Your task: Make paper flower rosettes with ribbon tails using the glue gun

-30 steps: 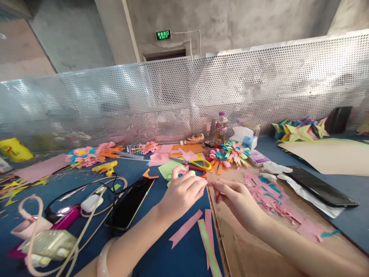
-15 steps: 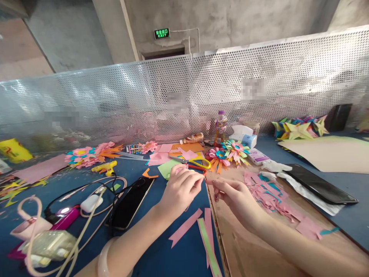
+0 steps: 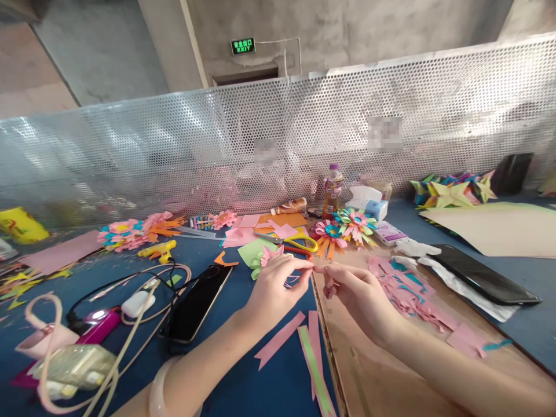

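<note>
Pinching 1 small pink paper piece (image 3: 313,268) between fingertips: left hand (image 3: 274,285) and right hand (image 3: 357,295), both closed on it, above the near-middle of the desk (image 3: 226,382), at the left edge of a brown board (image 3: 382,376). Beside them: 3 paper strips (image 3: 304,341) near the front edge, scissors (image 3: 295,243) behind, black phone (image 3: 197,304) left, pink scraps (image 3: 408,292) right.

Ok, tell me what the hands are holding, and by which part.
The left hand and right hand pinch a small pink paper piece between their fingertips, one at each end. What shape it has is too small to tell.
</note>
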Available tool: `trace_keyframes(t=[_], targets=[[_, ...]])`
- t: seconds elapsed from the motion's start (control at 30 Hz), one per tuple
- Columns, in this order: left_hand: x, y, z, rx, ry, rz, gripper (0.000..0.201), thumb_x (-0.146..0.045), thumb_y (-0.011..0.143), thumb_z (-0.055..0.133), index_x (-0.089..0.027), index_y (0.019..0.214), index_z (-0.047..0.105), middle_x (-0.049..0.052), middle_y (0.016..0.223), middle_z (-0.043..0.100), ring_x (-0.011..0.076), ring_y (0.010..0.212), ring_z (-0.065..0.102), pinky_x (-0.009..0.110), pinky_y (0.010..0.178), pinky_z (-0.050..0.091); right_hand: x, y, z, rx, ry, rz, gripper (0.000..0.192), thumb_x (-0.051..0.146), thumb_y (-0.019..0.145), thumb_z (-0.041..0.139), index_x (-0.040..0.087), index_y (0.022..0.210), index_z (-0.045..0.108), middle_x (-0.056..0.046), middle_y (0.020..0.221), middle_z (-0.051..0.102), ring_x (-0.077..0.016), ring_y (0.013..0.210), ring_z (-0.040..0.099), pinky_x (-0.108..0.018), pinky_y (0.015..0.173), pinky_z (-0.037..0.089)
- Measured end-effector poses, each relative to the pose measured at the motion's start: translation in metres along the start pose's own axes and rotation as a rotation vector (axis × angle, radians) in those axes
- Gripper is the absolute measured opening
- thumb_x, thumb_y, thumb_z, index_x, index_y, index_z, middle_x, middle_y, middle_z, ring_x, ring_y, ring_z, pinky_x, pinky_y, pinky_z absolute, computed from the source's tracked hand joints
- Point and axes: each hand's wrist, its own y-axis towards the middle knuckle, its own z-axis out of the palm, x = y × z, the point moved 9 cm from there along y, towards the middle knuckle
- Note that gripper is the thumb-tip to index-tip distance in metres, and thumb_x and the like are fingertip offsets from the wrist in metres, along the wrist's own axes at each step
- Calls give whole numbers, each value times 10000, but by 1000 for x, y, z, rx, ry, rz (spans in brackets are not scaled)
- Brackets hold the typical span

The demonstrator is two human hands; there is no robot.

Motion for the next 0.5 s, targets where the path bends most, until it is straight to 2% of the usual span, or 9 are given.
trace_keyframes(t=[0.2,0.4,0.5], targets=[[12,2,4,54,-91,-171,106,-98,779,594,-186,814,643,-14,770,703,103,687,640,209,679,508,0,1,0,3,7,9,284,328,797,624,156,570,626,-31,740,577,-122,681,471,-264,661,370],[12,1,4,55,-46,-147,94,-105,784,587,-187,790,634,-17,757,699,108,690,635,222,681,489,-4,2,-5,-13,-42,15,284,355,790,636,159,585,631,-15,705,537,-122,686,467,-268,671,364],[9,1,5,70,-12,-120,111,-82,782,569,-181,771,617,-19,749,684,109,697,623,242,726,475,-4,3,-7,-32,-123,-1,249,367,802,622,167,659,660,-3,683,531,-125,675,473,-280,692,366]])
